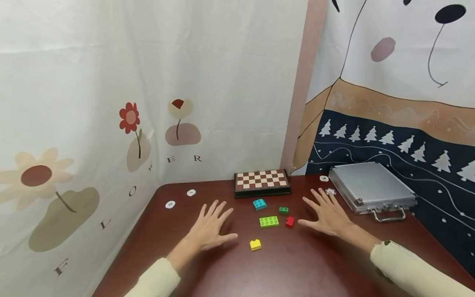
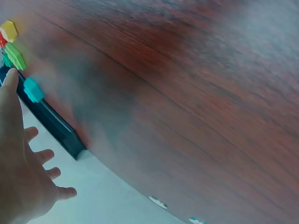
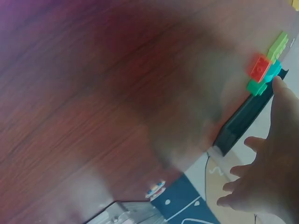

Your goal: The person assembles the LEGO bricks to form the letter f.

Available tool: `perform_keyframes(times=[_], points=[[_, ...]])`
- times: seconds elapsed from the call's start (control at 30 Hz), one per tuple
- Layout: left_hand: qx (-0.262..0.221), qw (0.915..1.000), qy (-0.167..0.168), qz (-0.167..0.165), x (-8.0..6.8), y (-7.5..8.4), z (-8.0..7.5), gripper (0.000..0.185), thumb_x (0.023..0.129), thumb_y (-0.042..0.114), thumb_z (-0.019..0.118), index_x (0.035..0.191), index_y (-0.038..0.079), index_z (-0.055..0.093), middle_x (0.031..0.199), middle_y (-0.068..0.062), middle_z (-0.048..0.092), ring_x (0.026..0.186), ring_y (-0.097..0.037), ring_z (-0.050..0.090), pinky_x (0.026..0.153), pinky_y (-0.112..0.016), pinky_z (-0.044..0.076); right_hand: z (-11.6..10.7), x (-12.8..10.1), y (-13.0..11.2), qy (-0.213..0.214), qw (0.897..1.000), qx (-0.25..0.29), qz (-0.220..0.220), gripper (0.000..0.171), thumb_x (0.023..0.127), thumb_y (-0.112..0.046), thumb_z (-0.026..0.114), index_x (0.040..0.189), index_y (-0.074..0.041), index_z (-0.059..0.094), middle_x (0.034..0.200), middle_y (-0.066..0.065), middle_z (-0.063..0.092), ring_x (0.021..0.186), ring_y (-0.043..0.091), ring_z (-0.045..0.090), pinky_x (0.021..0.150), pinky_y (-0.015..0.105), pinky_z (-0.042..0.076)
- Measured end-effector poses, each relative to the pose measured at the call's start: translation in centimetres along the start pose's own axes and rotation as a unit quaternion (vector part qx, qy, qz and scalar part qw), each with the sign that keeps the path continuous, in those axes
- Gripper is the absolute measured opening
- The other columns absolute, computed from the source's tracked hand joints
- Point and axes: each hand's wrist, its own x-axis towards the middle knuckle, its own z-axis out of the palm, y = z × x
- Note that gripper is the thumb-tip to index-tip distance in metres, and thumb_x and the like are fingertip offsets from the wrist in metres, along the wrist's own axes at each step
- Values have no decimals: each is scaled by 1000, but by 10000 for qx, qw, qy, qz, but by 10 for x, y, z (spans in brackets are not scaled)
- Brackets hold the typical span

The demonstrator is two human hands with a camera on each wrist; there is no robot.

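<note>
So both hands are flat over the dark wood worktop, fingers spread, holding nothing. Left hand and right hand flank the building bricks: lime green brick, blue, yellow, red, all untouched.

Five small plastic building bricks lie loose on the dark red wooden table, none touching. A long lime-green studded brick sits at the centre. A small red brick lies just beside it at 3 o'clock, a small dark green brick at 1, a turquoise sloped brick at 11, and a yellow brick at 7
</note>
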Motion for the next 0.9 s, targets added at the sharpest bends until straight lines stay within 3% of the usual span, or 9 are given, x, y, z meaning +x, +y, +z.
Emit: perform_keyframes(times=[0.3,0.47,0.67,0.9], points=[[-237,9989,-82,392,6,25,-8,77,94,67,61,154,20,50,161,-15,41,150,-42,33,117,-68,25,2,-3,-20,-159,9995,256,-120,87,87,-74,65,148,-13,59,154,24,48,147,50,34,119,66,22],[-404,9970,-261,608,10,41,-9,71,96,65,60,152,21,53,157,-13,46,148,-38,37,116,-64,30,5,-3,-27,-126,9983,520,-231,83,87,-65,73,146,-8,59,148,22,54,142,47,43,117,63,30],[-745,9942,-498,589,13,59,-6,66,97,66,59,149,26,58,135,-2,60,128,-21,52,102,-47,46,9,-3,-31,-73,9968,761,-217,74,86,-58,79,138,-7,66,129,15,64,120,35,61,103,56,48],[-1499,9846,-690,576,12,71,1,55,95,60,67,139,27,67,114,7,63,106,-11,53,88,-34,47,10,-2,-38,-195,9938,1083,-129,62,85,-50,83,129,-8,73,119,11,69,106,27,67,89,50,57]])
